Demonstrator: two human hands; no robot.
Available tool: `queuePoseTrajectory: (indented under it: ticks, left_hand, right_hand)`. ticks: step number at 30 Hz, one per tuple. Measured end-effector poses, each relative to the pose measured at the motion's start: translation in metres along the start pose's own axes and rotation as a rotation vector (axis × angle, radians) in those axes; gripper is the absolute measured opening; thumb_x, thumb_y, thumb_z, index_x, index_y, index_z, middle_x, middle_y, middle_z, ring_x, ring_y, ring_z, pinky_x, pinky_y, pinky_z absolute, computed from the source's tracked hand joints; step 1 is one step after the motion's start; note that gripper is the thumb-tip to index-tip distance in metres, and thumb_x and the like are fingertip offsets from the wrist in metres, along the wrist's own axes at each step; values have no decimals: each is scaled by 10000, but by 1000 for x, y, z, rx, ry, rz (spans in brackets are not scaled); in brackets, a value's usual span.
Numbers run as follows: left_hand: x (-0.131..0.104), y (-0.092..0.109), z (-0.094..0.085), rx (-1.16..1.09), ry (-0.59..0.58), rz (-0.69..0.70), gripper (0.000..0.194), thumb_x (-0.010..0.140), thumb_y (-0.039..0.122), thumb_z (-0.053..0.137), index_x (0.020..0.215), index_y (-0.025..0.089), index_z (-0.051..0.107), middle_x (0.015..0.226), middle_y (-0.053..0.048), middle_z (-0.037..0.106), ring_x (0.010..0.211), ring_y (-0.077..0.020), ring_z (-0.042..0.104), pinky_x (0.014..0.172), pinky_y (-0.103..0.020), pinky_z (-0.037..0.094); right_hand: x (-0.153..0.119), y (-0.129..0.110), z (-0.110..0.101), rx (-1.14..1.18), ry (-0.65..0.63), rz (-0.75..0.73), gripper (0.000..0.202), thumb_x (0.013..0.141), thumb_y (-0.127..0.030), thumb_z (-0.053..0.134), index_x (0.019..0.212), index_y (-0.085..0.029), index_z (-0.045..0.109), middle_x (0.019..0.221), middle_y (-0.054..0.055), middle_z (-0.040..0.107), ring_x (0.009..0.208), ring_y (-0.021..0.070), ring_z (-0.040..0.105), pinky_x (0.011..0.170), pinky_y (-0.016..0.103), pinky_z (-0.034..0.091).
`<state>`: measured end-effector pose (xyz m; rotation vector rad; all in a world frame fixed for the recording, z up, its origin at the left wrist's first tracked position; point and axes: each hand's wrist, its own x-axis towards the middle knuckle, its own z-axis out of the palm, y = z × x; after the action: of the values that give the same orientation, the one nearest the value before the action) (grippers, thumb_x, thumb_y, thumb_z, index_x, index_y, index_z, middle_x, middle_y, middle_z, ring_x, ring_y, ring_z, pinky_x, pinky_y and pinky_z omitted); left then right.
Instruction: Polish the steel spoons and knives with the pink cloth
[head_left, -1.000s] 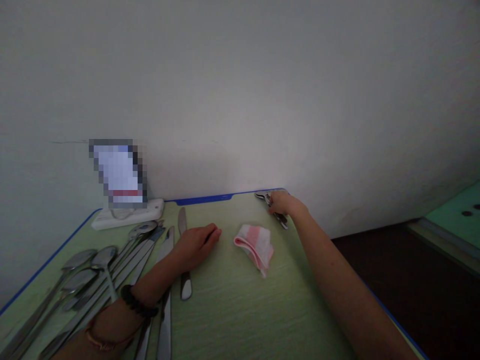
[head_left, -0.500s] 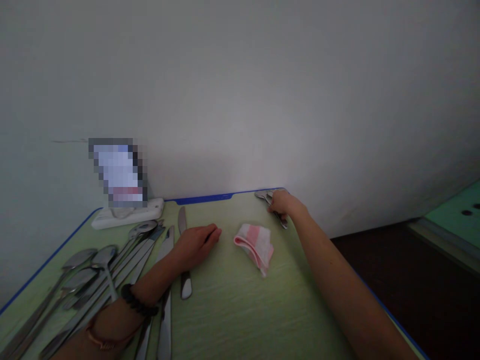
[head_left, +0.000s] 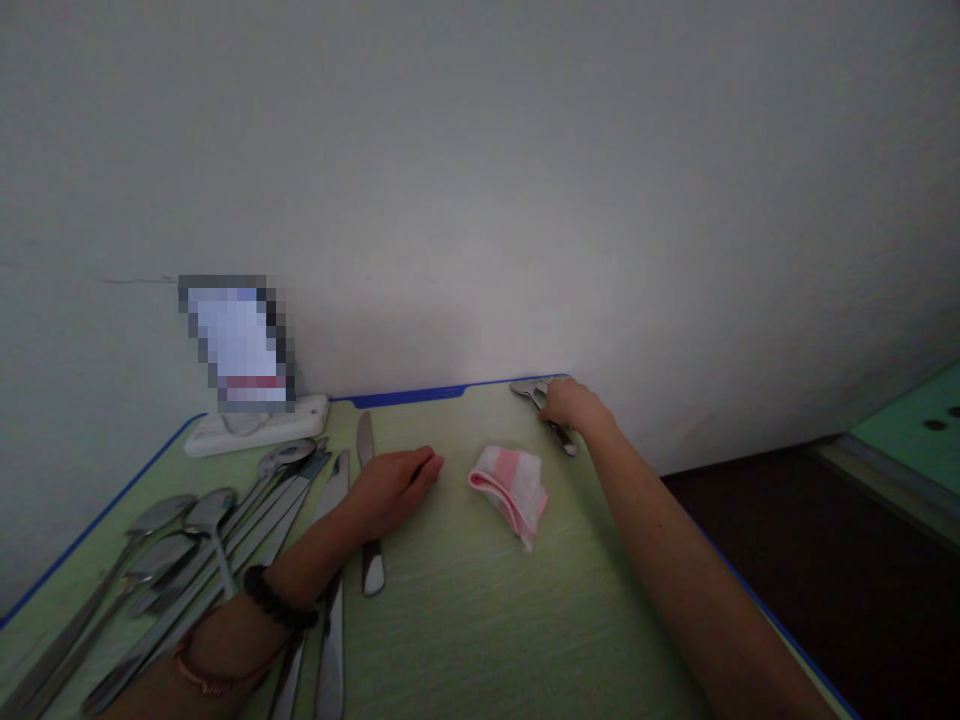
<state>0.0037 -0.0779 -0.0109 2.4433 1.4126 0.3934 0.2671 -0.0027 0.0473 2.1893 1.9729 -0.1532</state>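
Right hand [head_left: 571, 403] stays at far-right cutlery [head_left: 561, 438], left hand [head_left: 395, 490] over the left-side knife [head_left: 373, 572], neither grip clearly visible, so no piece shifts.

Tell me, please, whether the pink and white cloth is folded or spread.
Folded: the cloth shows layers doubled over, with a looped fold at left.

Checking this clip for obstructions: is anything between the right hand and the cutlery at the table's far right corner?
Nothing visible: the right hand appears to touch the cutlery directly. The folded pink-and-white cloth lies nearer the camera, not between them.
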Motion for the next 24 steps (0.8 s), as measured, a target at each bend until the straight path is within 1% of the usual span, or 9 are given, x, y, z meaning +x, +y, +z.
queuePoseTrajectory:
  ticks: [5, 9, 12, 13, 14, 16, 20, 22, 24]
  left_hand:
    - [0, 1, 0, 10, 5, -1, 353, 945, 382, 264, 732, 208, 485, 691, -24, 610, 657, -174, 588, 615, -262, 365]
    - [-1, 3, -1, 20, 3, -6, 356, 946, 369, 270, 736, 203, 505, 673, -26, 604, 637, -176, 582, 601, -265, 362]
    - [-1, 5, -5, 34, -10, -2, 343, 944, 354, 287, 772, 195, 537, 678, -31, 608, 638, -179, 579, 598, -270, 371]
    - [-1, 5, -8, 45, -24, 10, 327, 940, 346, 301, 797, 191, 551, 704, -38, 618, 663, -184, 585, 611, -272, 382]
    - [-1, 4, -12, 63, -41, 36, 308, 934, 337, 320, 824, 186, 565, 752, -49, 631, 706, -190, 591, 637, -277, 397]
    - [-1, 0, -25, 137, -84, 83, 276, 919, 309, 355, 866, 172, 588, 847, -75, 634, 812, -208, 591, 707, -293, 423]
    - [-10, -14, -63, 261, -177, -9, 216, 851, 276, 482, 955, 151, 622, 1024, -103, 602, 968, -223, 565, 817, -306, 442]
    - [-19, -18, -84, 283, -225, -95, 285, 756, 314, 619, 1000, 167, 629, 1087, -99, 597, 995, -235, 564, 820, -302, 448]
    - [-27, -18, -100, 272, -378, -214, 379, 620, 353, 733, 950, 180, 661, 1000, -78, 650, 862, -231, 610, 713, -285, 470]
  right_hand:
    - [-2, -2, -1, -3, 10, 32, 443, 746, -279, 614, 1168, -145, 596, 1174, 193, 614, 1077, 283, 595, 815, 320, 477]
    - [-9, -7, -13, 16, 50, 38, 472, 782, -381, 589, 1175, -120, 571, 1169, 203, 608, 1079, 297, 587, 805, 343, 476]
    - [-19, -14, -27, 51, 97, -116, 421, 803, -405, 573, 1122, -130, 579, 1140, 174, 626, 1038, 262, 605, 786, 307, 472]
    - [-24, -17, -31, 70, 57, -200, 365, 803, -396, 579, 1066, -144, 600, 1083, 150, 653, 977, 238, 629, 752, 282, 476]
    - [-28, -20, -34, 107, -37, -264, 336, 798, -394, 587, 1036, -156, 602, 996, 123, 679, 869, 213, 657, 686, 264, 483]
    - [-37, -29, -37, 208, -294, -359, 340, 794, -396, 584, 1036, -157, 567, 834, 77, 686, 640, 174, 654, 544, 250, 480]
    - [-46, -56, -21, 367, -682, -538, 486, 585, -437, 755, 920, -163, 534, 757, 5, 637, 533, 122, 613, 469, 211, 469]
    - [-45, -70, -9, 347, -741, -518, 575, 493, -444, 803, 890, -173, 488, 628, -41, 584, 488, 122, 591, 435, 204, 452]
    - [-42, -80, 1, 357, -747, -504, 617, 471, -443, 813, 897, -188, 448, 564, -67, 550, 475, 126, 579, 419, 204, 450]
